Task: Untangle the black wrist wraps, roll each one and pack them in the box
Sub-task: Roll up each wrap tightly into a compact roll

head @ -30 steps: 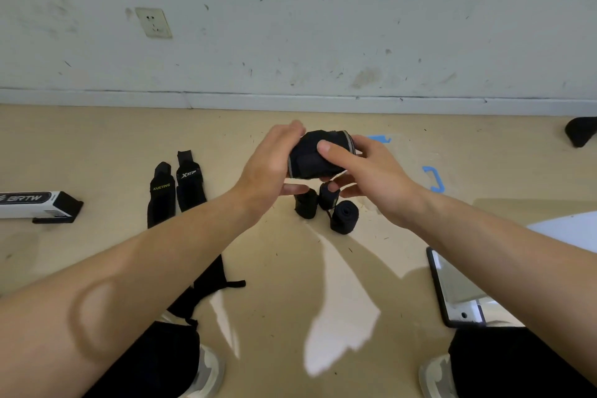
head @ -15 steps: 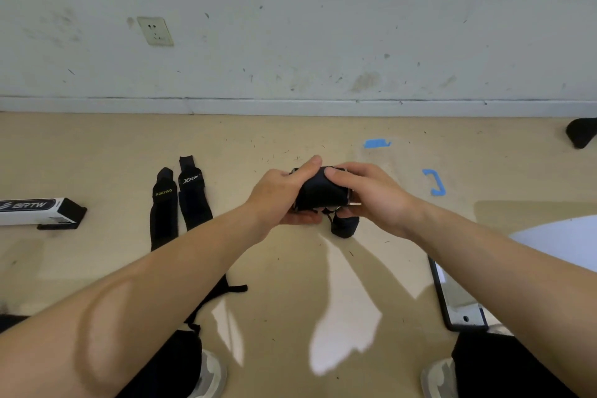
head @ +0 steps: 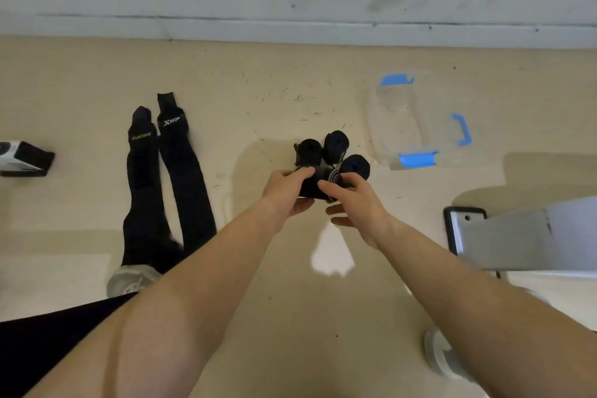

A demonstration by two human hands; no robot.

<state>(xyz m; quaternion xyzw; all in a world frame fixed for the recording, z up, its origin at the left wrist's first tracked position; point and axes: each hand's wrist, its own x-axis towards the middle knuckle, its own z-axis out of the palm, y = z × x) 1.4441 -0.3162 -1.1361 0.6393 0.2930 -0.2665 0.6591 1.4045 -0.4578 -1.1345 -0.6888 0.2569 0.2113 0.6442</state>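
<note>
Both hands hold a rolled black wrist wrap (head: 318,182) low over the floor. My left hand (head: 286,192) grips its left end and my right hand (head: 352,203) pinches its right end with thumb and forefinger. Just beyond it three rolled wraps (head: 336,147) stand on the floor in a cluster. Two unrolled black wraps (head: 168,178) with white logos lie stretched out on the left. A clear plastic box (head: 416,121) with blue clips sits at the right of the rolls.
A black and white carton (head: 22,160) lies at the far left. A dark-framed tablet (head: 455,229) and a grey panel (head: 529,236) are on the right. My shoes (head: 129,281) and knees fill the lower corners. The wall runs along the back.
Both hands have lowered the rolled wrap from chest height down to the floor beside the three rolls. The view has tilted down, bringing the clear box into sight.
</note>
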